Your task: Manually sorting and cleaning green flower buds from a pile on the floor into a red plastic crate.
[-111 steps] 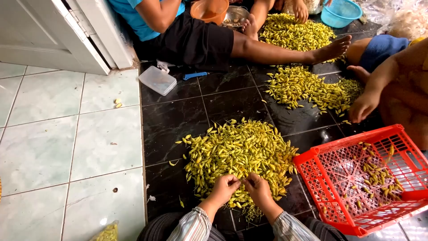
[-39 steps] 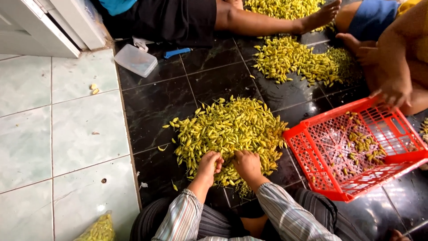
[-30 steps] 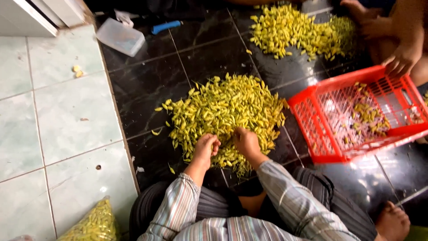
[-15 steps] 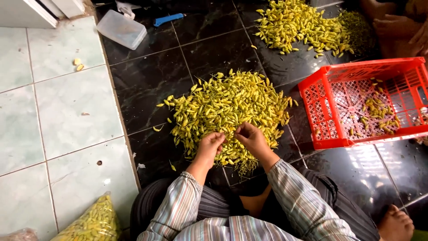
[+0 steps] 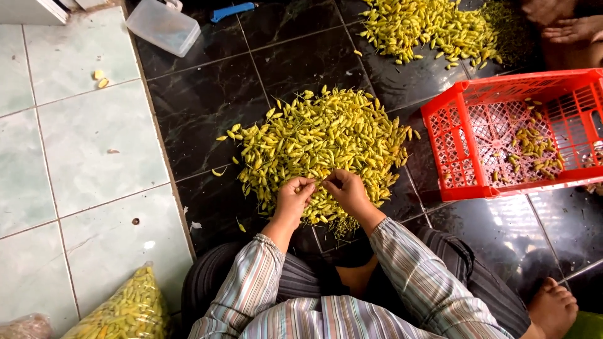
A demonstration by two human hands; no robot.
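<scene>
At the centre of the head view, low over the near edge of a heap of small yellow-green peppers point(image 5: 320, 141), the left hand point(image 5: 293, 199) and right hand point(image 5: 347, 191) meet fingertip to fingertip. Both have their fingers curled in and pinched on one small pepper point(image 5: 320, 182) held between them, just above the heap; which hand carries most of the grip cannot be told. Striped sleeves point(image 5: 402, 263) run down from the wrists toward the bottom of the frame, over dark trousers, and a bare foot point(image 5: 553, 304) shows at the lower right corner. The heap lies on dark glossy tiles point(image 5: 207, 94), with a few loose peppers scattered off its left side. Right of the heap, just beside it, stands a red crate point(image 5: 452, 138) with a mesh floor and a thin scatter of peppers inside. At the top of the frame, well apart from the hands, lies a second heap point(image 5: 427, 28) of the same peppers, and another person's feet point(image 5: 568, 25) rest at the upper right corner beside it. A clear plastic box point(image 5: 163, 26) sits at the upper left, near a blue object point(image 5: 232, 10). Pale green tiles point(image 5: 81, 144) fill the left side, and a clear bag point(image 5: 122, 311) of peppers lies at the lower left.
</scene>
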